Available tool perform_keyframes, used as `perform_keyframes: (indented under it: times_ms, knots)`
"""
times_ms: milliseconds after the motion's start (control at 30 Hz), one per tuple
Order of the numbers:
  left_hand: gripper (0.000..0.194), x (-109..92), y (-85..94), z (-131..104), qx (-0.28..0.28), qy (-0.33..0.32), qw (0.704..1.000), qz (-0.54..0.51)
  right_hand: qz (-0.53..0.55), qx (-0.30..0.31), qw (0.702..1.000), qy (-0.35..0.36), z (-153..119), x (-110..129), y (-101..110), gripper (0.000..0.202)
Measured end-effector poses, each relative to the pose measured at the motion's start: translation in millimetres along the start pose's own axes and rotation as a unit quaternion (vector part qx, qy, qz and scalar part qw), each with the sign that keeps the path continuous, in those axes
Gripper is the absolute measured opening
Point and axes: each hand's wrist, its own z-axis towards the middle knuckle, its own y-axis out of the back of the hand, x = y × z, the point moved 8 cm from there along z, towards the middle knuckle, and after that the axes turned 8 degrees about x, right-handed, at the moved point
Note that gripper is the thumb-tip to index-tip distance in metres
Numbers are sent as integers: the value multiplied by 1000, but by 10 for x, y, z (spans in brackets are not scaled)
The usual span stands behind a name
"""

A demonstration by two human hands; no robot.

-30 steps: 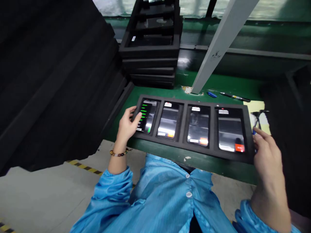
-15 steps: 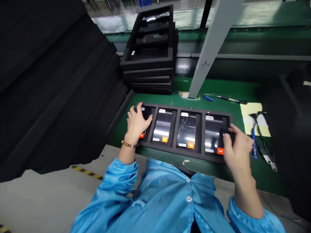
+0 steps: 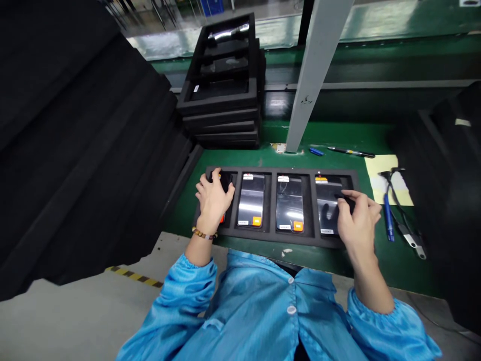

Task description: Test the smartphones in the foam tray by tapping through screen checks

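Note:
A black foam tray [image 3: 271,200] lies on the green table, with a phone in each of its compartments. Over the leftmost phone [image 3: 226,181] my left hand [image 3: 213,196] rests with its fingers spread. Beside it sit a second phone [image 3: 251,200] and a third phone [image 3: 289,203], both with orange stickers. At the right end, my right hand [image 3: 359,216] has thumb and forefinger close together at the edge of the rightmost phone [image 3: 328,208]. Whatever those fingers hold is dark and hard to make out.
Stacked black trays [image 3: 221,108] stand behind, beside a grey post [image 3: 310,75]. Large black stacks [image 3: 82,150] rise at the left and right. A pen [image 3: 351,152], a blue cap [image 3: 316,151], yellow paper [image 3: 383,170] and cables [image 3: 400,205] lie at the right.
My right hand has moved slightly left over the rightmost phone, with thumb and forefinger closer together. That phone's red sticker no longer shows. My left hand stays on the leftmost phone. The view has shifted slightly.

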Motion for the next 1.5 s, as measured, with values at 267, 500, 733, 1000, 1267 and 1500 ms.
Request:
perform_keyframes:
  times_ms: [267,500,733,1000,1267,1500]
  knots:
    - [78,163,-50,68,8,-2,999,-49,-22,14,999,31,-49,140,28,46]
    - [72,-503,-4,-24,3,-186,976,-109,-38,68,981,178,-207,847,-351,44]
    - [73,-1123,-299,-103,30,-175,982,-64,-37,91,981,166,-158,952,-610,44]
    - [55,-1232,-337,-182,73,-212,974,-2,31,127,987,93,-138,880,-646,44]
    - [49,-1123,-240,-176,66,-239,968,-30,32,173,979,100,-183,898,-625,63]
    - [69,85,142,-56,-25,-82,992,-90,10,146,983,112,-216,797,-500,54]
